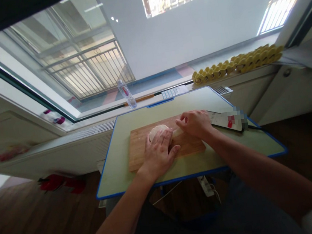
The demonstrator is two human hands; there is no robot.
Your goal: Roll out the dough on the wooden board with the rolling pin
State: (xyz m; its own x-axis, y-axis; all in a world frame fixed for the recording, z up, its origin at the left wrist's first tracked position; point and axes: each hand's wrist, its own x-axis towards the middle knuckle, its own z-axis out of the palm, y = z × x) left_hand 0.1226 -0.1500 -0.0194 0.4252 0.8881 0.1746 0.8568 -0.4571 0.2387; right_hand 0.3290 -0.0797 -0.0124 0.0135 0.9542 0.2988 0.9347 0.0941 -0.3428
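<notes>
Fingers extended and slightly parted, the left hand point(158, 151) lies over an off-white, rounded lump of dough point(154, 130), apparently steadying it. Just right of those fingers, the right hand point(196, 123) curls its own near a pale, narrow strip point(176, 132); any grip is unclear. Beneath both, a rectangular, light-brown wooden board point(138, 155) likely shields the pale-green, blue-edged table point(114, 175). The partly covered dough looks matte and soft.

Smooth, matt wood is seen in the board point(137, 151), clear, glossy plastic in the bottle point(126, 94), a matt finish on the dough point(157, 130).
</notes>
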